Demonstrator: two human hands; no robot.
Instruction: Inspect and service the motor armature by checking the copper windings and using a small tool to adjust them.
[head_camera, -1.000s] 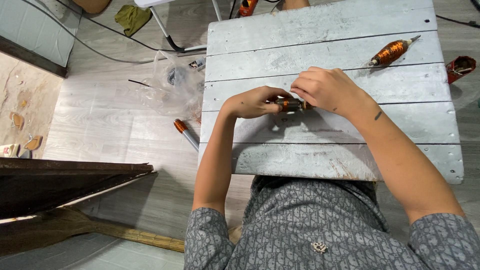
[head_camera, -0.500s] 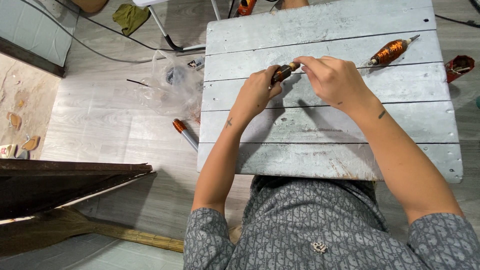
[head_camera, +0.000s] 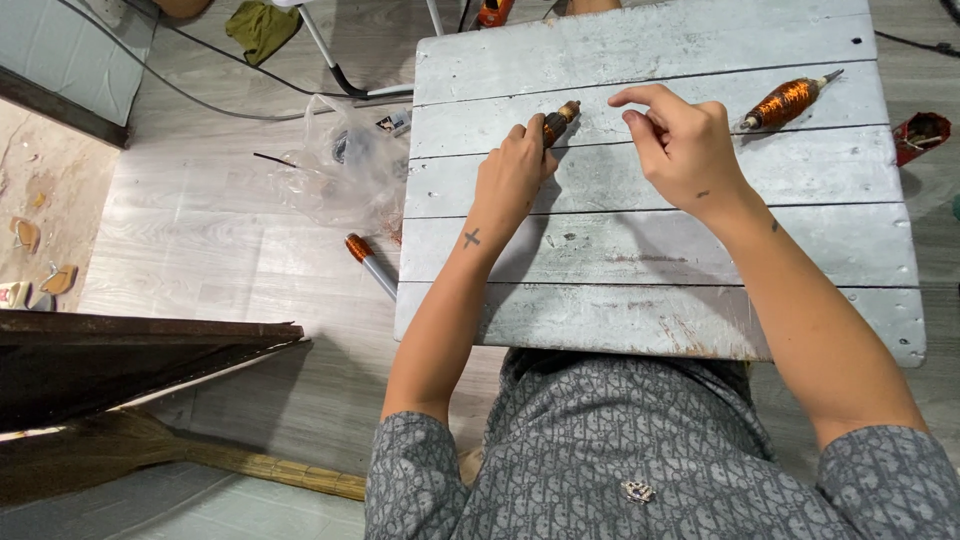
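Two copper-wound spindles show on the grey plank worktop (head_camera: 640, 250). One small spindle (head_camera: 560, 122), above the frame's centre, is clamped in the closed left hand (head_camera: 512, 175), its tip poking out. The right hand (head_camera: 680, 140) hovers beside it, fingers pinched, perhaps on a fine wire too thin to see. The spindle looks light and rigid, its winding delicate, so it seems best gripped by the bare ends. Another wound spindle (head_camera: 785, 100) lies at upper right.
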